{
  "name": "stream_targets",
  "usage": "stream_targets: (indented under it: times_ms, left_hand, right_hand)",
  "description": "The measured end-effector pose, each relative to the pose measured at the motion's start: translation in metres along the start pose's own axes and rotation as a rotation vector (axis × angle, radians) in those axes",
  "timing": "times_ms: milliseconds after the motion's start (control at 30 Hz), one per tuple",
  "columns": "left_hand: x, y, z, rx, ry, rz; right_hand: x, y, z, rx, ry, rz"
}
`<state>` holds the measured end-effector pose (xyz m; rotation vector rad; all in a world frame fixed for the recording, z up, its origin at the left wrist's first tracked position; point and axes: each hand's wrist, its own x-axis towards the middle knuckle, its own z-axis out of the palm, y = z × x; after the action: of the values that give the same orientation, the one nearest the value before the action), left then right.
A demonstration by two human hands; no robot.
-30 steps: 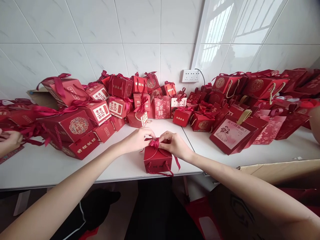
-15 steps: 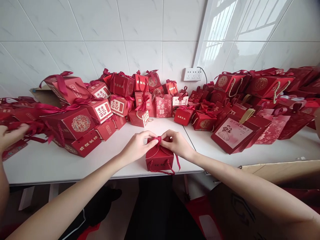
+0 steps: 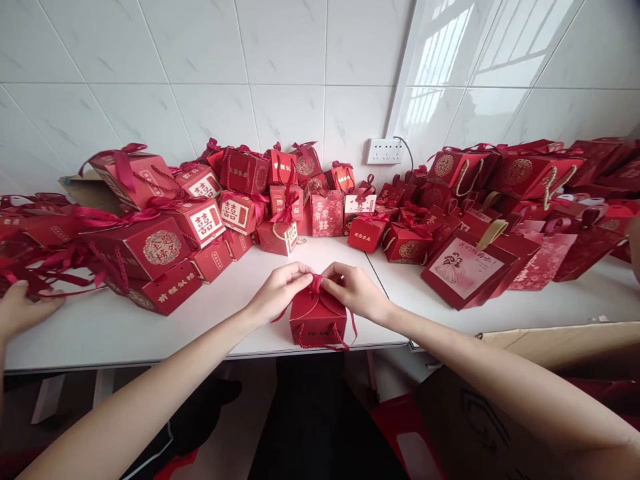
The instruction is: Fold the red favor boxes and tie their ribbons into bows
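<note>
A small red gift box [image 3: 318,320] with a twisted cord handle stands near the front edge of the white table [image 3: 150,327]. Its dark red ribbon [image 3: 315,285] sits on top of the box. My left hand [image 3: 278,292] pinches the ribbon from the left side. From the right, my right hand [image 3: 353,289] pinches the same ribbon, fingertips almost meeting the left ones. A loose ribbon tail hangs down the box's right side.
Many red gift boxes [image 3: 165,233] and red paper bags [image 3: 465,267] are piled along the tiled wall. Another person's hand [image 3: 23,308] rests at the far left by ribbons. A wall socket [image 3: 383,151] sits behind. A cardboard box [image 3: 560,343] stands at lower right.
My hands stay on the ribbon and have drawn a little closer together over the box. The other person's hand at the left has dropped lower, onto the table.
</note>
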<state>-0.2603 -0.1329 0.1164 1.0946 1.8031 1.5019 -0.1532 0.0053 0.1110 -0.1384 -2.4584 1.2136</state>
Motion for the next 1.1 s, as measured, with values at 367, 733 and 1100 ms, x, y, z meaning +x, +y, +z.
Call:
stream_targets:
  times_ms: [367,733,1100]
  left_hand:
    - [-0.001,-0.004,-0.002,-0.055,0.01,0.005]
    - [-0.002,-0.002,-0.007,0.135,0.022,0.073]
    - [-0.035,0.014,-0.01,0.509,0.14,0.016]
  right_hand:
    - [-0.007,0.007,-0.007,-0.225,0.098,-0.389]
    - [-0.01,0.002,-0.011,-0.549,0.101,-0.567]
    - [-0.022,0.003,-0.034,-0.932,0.122,-0.863]
